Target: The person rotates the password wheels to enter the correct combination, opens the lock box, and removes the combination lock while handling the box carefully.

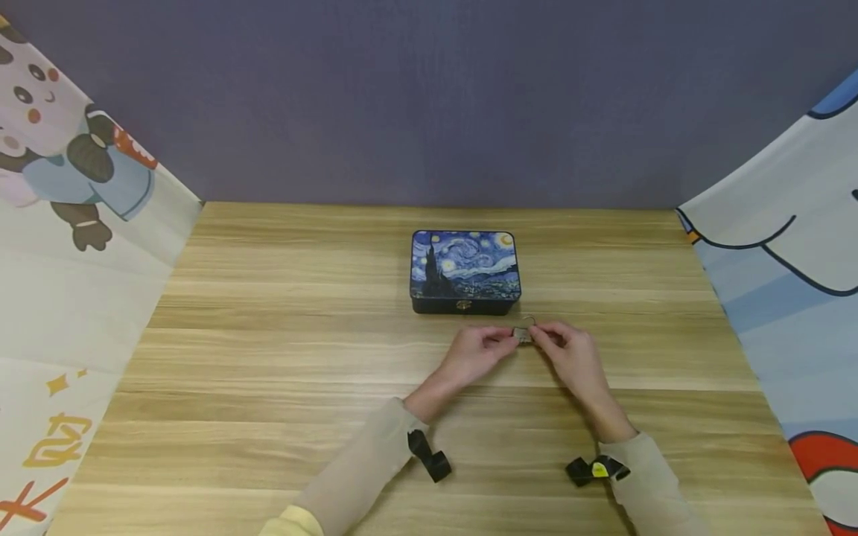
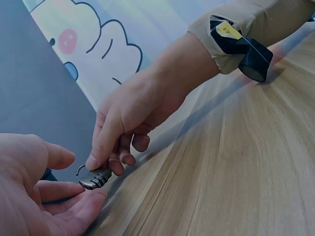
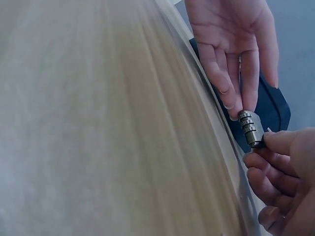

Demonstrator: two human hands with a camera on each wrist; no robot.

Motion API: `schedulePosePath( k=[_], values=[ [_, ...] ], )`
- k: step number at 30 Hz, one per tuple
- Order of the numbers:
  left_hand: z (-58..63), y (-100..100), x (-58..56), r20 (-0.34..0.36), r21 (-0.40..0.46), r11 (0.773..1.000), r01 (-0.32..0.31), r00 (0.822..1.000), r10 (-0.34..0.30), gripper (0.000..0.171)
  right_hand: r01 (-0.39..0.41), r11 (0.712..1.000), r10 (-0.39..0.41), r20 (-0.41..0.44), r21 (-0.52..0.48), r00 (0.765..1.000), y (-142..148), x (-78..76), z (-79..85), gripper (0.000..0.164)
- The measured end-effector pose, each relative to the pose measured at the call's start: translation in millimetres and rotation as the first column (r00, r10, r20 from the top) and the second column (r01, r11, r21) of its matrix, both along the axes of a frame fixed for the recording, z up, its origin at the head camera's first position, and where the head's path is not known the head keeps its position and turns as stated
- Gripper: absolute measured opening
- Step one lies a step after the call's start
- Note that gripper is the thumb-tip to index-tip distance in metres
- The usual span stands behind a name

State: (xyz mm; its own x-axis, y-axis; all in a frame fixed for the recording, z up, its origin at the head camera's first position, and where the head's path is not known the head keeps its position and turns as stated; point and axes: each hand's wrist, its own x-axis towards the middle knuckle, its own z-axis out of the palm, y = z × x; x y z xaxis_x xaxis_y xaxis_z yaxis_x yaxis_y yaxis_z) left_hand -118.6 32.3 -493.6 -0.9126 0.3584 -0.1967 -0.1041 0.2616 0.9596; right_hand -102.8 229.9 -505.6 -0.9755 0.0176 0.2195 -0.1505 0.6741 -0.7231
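Note:
A small metal combination padlock [image 1: 522, 336] is held just in front of the box, its number dials [image 3: 247, 123] visible in the right wrist view. My right hand [image 1: 575, 362] pinches one end of it between thumb and fingers. Against the other end rest the fairly straight fingertips of my left hand [image 1: 472, 356]; in the left wrist view that hand's thumb stands away from the padlock [image 2: 94, 179]. The curved shackle [image 2: 80, 170] sticks out of the body. Behind both hands sits a closed dark box [image 1: 464, 272] with a starry night painting on its lid.
The box has a small metal clasp [image 1: 464, 304] on its front. Under everything lies a wood-grain table [image 1: 268, 372], with a dark blue-grey wall [image 1: 429, 104] behind. Cartoon-printed panels [image 1: 80, 149] flank the table. Black straps [image 1: 429, 455] circle both sleeves.

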Motion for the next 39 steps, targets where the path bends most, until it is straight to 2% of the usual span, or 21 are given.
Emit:
schedulePosePath(
  k=[7,26,39],
  values=[
    [0.5,2.5,2.1,0.011,-0.006,1.000,0.025,1.000,-0.024,0.039,0.012,1.000,-0.012,0.009,0.009,1.000,2.6,-0.3,-1.4,0.013],
    [-2.7,6.8,2.2,0.023,0.018,0.999,0.031,0.999,-0.032,0.043,0.034,0.997,-0.038,0.063,0.064,0.997,2.7,-6.4,0.3,0.017],
    [-0.9,11.0,-1.4,0.019,-0.040,0.997,0.061,0.998,-0.060,0.043,0.048,0.995,-0.055,0.090,0.085,0.994,1.8,-7.9,0.7,0.018]
  ],
)
